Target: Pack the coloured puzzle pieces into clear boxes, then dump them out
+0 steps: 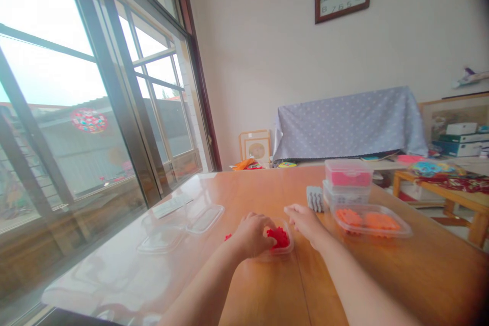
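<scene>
My left hand (pixel 252 234) is over a small clear plastic container (pixel 291 248), its thumb and fingers curled around a red toothed piece (pixel 278 238) at the container's right side. A bit of another red piece (pixel 228 237) peeks out left of that hand. Just right of the container, my right hand (pixel 305 221) is held above the table with its fingers curled together near the thumb. Whatever may be between those fingertips is too small to make out.
Right of my hands sit a clear tray of orange toothed pieces (pixel 382 221), stacked plastic boxes (pixel 348 183) and a grey ridged piece (pixel 315 198). Clear lids or trays (pixel 160 239) lie on the left of the wooden table (pixel 267 290), beside the window.
</scene>
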Action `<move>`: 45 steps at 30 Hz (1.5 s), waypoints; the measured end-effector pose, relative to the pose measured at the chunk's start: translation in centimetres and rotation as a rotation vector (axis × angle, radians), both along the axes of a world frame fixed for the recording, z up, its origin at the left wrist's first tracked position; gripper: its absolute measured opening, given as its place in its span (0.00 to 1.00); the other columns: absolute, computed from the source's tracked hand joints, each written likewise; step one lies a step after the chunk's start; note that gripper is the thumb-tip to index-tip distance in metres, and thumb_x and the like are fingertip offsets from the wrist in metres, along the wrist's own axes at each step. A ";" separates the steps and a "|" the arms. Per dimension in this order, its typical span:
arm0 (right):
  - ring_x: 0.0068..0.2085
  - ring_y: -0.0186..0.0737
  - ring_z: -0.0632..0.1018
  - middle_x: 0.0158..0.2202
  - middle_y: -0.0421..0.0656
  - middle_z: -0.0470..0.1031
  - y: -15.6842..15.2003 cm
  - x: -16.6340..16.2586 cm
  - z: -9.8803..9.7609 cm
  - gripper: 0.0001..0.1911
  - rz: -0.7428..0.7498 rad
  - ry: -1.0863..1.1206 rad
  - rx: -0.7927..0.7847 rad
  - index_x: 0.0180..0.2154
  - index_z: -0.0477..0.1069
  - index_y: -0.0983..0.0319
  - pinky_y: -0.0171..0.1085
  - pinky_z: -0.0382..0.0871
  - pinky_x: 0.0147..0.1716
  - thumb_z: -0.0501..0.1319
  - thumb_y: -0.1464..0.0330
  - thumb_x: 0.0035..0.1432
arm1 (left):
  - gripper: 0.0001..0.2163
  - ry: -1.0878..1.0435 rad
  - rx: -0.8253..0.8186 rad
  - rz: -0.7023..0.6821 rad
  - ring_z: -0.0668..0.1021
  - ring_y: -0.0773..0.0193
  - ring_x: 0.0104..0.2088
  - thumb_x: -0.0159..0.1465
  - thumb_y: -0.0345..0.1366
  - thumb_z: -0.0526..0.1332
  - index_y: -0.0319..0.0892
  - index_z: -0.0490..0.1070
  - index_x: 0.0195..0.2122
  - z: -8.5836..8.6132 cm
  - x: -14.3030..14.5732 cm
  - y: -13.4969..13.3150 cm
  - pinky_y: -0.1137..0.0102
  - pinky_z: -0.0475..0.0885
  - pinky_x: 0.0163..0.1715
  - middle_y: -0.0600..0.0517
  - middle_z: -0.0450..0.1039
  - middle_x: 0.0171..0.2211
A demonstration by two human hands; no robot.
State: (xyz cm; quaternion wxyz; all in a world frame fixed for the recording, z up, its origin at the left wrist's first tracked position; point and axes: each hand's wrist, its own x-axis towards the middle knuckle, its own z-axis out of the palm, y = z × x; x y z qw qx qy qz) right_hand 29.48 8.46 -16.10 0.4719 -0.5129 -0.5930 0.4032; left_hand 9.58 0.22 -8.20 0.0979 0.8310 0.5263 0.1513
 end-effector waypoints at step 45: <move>0.22 0.33 0.67 0.21 0.37 0.68 -0.1 0.1 -0.6 0.21 0.037 -0.004 -0.035 0.28 0.71 0.61 0.35 0.60 0.26 0.58 0.50 0.57 | 0.15 -0.418 0.020 0.375 0.77 0.63 0.42 0.55 0.30 0.64 0.41 0.72 0.45 -5.1 -12.7 -2.3 0.68 0.72 0.46 0.50 0.77 0.42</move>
